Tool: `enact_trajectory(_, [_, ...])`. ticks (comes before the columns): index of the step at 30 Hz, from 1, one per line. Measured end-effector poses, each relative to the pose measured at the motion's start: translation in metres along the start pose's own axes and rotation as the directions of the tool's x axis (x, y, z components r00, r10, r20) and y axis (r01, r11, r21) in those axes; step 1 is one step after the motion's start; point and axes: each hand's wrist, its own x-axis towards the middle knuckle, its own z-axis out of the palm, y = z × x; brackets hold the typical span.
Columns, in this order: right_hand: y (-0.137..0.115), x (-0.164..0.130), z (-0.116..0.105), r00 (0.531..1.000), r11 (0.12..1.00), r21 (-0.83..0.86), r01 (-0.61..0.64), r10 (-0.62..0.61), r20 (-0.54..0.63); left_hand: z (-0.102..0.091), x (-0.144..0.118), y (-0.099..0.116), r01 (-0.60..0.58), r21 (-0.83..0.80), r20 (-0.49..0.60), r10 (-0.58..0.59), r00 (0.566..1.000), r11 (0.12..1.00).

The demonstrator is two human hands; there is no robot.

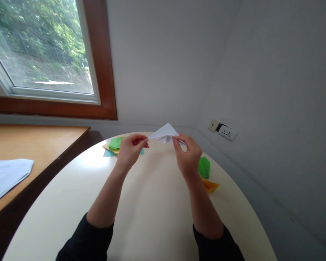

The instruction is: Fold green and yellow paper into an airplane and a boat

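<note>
A folded sheet of white paper (164, 131) with a pointed top is held up above the far part of the round table, between both hands. Its left corner is pinched by my left hand (132, 148), thumb against fingers. My right hand (187, 150) grips the right side, with the thumb in front of the folds. Part of the paper's right end is hidden behind the right fingers.
Green, yellow and blue papers (114, 143) lie behind my left hand on the white round table (78, 203). A green folded paper (204, 167) and an orange folded paper (211, 186) sit beside my right forearm. Papers (8, 175) rest on the wooden desk (43, 139). A wall socket (227, 133) is at right.
</note>
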Motion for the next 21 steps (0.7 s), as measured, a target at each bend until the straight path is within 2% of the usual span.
enact_trajectory(17, [-0.0023,0.0002,0.0011,0.999,0.999,0.015,0.036,-0.037,0.022,-0.0005,0.0003,0.0005,-0.069,0.083,-0.046,0.073,0.996,0.994])
enact_trajectory(21, [-0.0015,0.0000,0.0001,0.998,0.999,0.022,0.043,-0.044,0.037,-0.0002,0.0003,0.0010,-0.096,0.052,-0.049,0.098,0.994,0.994])
